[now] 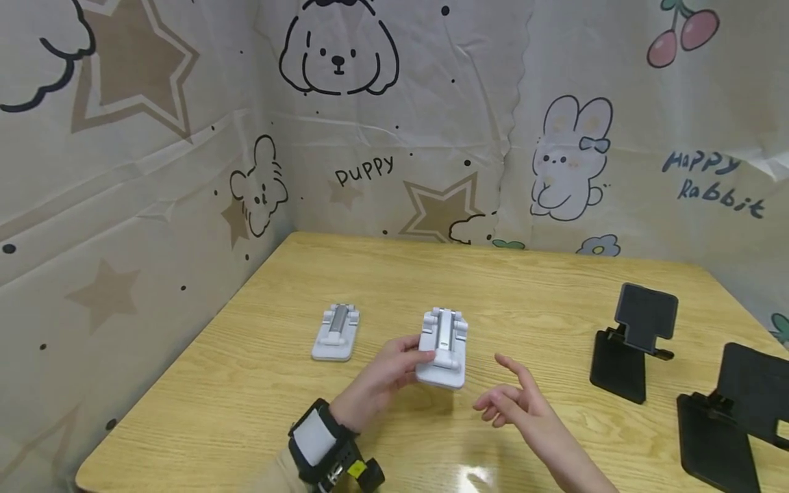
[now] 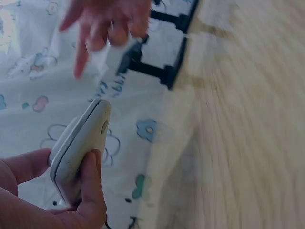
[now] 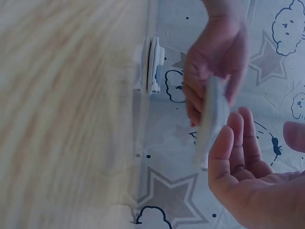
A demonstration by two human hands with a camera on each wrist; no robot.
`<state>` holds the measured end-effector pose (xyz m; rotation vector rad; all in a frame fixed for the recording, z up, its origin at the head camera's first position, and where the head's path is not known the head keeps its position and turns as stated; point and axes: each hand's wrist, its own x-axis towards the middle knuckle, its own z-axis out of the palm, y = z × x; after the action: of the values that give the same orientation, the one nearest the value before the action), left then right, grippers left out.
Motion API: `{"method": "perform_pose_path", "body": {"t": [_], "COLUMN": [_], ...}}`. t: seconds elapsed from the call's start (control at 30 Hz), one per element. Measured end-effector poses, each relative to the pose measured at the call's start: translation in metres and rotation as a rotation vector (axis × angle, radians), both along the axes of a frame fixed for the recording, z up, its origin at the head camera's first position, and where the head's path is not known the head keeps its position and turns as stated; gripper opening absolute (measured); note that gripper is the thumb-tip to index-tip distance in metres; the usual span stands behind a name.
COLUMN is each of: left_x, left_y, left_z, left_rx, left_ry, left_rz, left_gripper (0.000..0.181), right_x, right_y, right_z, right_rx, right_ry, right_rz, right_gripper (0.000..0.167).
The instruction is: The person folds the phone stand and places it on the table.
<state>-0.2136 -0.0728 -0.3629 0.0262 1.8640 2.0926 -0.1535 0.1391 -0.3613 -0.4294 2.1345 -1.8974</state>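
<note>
My left hand (image 1: 390,370) grips a folded white phone stand (image 1: 442,349) by its left edge, thumb on the front and fingers behind, raised over the table. In the left wrist view the same stand (image 2: 78,148) is seen edge-on between thumb and fingers. To its right, my right hand (image 1: 514,404) holds nothing, its index finger extended and the others loosely bent. The right wrist view shows this right hand (image 3: 252,176) apart from the stand (image 3: 213,119). A second folded white phone stand (image 1: 335,333) lies on the table to the left.
Two unfolded black phone stands (image 1: 618,366) (image 1: 718,438) stand on the right side of the wooden table (image 1: 394,274). A patterned cloth (image 1: 431,123) hangs behind the table and along its left. A strapped device (image 1: 323,438) sits on the left wrist.
</note>
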Motion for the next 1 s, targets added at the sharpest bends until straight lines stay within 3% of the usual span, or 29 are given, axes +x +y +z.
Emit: {"method": "perform_pose_path", "body": {"t": [0.2,0.3,0.43,0.57,0.73,0.83,1.0], "left_x": [-0.027,-0.036,-0.042,-0.047,-0.050,-0.051,-0.052], "left_y": [-0.009,-0.013,-0.015,-0.015,-0.015,-0.016,-0.021], "left_z": [-0.010,-0.015,-0.019,-0.021,-0.022,-0.019,-0.015], "left_rx": [-0.162,-0.251,-0.335,-0.367,-0.392,-0.483,-0.784], "left_ry": [-0.020,-0.029,-0.055,-0.079,-0.078,-0.011,0.190], "left_rz": [0.023,0.034,0.049,0.055,0.044,0.007,-0.071], "left_gripper": [0.044,0.043,0.041,0.035,0.036,0.040,0.035], "right_x": [0.003,0.004,0.004,0.007,0.007,0.007,0.006], "right_y": [0.012,0.016,0.020,0.021,0.023,0.024,0.025], "right_z": [0.005,0.003,0.001,0.004,0.003,0.001,-0.001], "right_rx": [0.017,-0.002,-0.001,0.042,0.034,0.020,0.020], "right_ry": [0.012,0.046,0.039,-0.028,-0.026,-0.014,-0.001], "right_rz": [-0.008,0.035,0.069,0.042,0.059,0.085,0.122], "right_gripper": [0.053,0.053,0.053,0.054,0.054,0.053,0.051]}}
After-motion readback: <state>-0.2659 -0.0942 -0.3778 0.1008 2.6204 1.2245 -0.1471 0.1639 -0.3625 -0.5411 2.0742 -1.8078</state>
